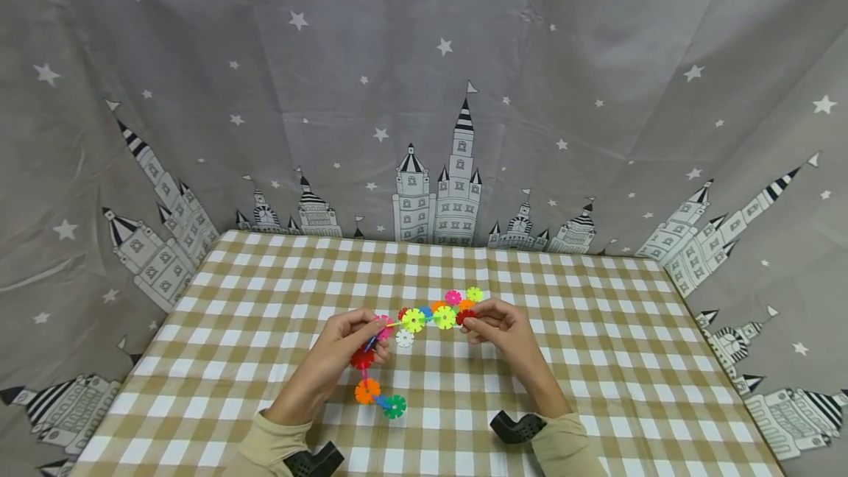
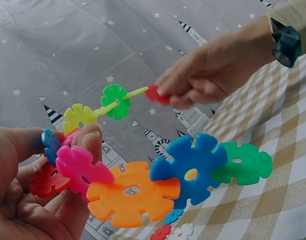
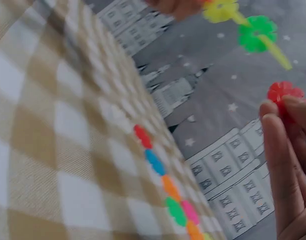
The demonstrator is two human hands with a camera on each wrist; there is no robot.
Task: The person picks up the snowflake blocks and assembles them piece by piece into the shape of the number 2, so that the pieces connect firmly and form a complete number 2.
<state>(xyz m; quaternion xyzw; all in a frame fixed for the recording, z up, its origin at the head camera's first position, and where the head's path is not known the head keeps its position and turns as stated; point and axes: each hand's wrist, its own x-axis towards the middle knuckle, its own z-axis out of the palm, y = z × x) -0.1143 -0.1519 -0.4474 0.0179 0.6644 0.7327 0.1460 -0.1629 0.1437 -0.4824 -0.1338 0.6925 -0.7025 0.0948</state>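
My left hand (image 1: 334,352) grips a chain of slotted flower-shaped plastic discs linked edge to edge. Below the fingers hang an orange disc (image 2: 133,195), a blue disc (image 2: 190,170) and a green disc (image 2: 245,164). A pink disc (image 2: 85,172) and a red disc (image 2: 49,181) sit close against that palm. From the fingertips the chain runs right through yellow discs and another green disc (image 3: 257,34), ending in a yellow one (image 3: 277,52). With thumb and fingertips my right hand (image 1: 506,330) pinches a single red disc (image 3: 284,92), a small gap from that end in the right wrist view.
Several loose discs lie on the checked tablecloth (image 1: 596,359) beyond the hands, among them a white disc (image 1: 404,338), a pink disc (image 1: 453,297) and a yellow-green disc (image 1: 474,293). A grey curtain (image 1: 424,43) printed with castles and stars surrounds the table.
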